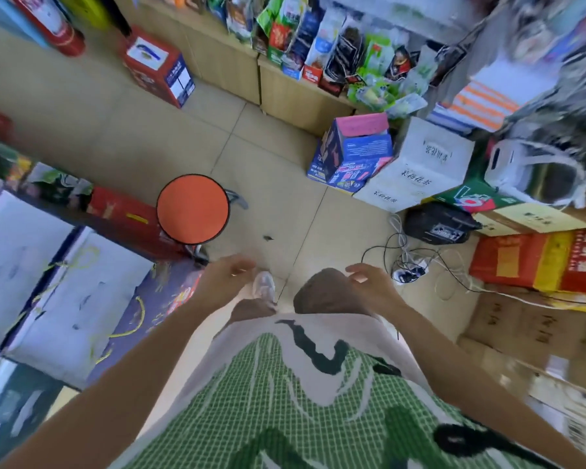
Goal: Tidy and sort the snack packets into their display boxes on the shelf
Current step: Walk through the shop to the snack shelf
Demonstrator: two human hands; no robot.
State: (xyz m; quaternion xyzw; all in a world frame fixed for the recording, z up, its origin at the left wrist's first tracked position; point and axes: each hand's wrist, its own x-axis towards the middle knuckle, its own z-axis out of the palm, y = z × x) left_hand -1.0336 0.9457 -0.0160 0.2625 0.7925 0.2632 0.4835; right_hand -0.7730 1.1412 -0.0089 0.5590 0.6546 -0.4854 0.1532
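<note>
Left hand (230,275), right hand (369,282): grips slack, empty, near stool (193,208). Snack packets (352,52) well beyond it, so probably between picks.

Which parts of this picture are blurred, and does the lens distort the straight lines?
All in the head view: motion blur smears the cardboard boxes at the right edge and the snack packets at the top; the left hand and right hand are slightly soft; the orange stool is sharp; the wide lens makes the shelf lean.
</note>
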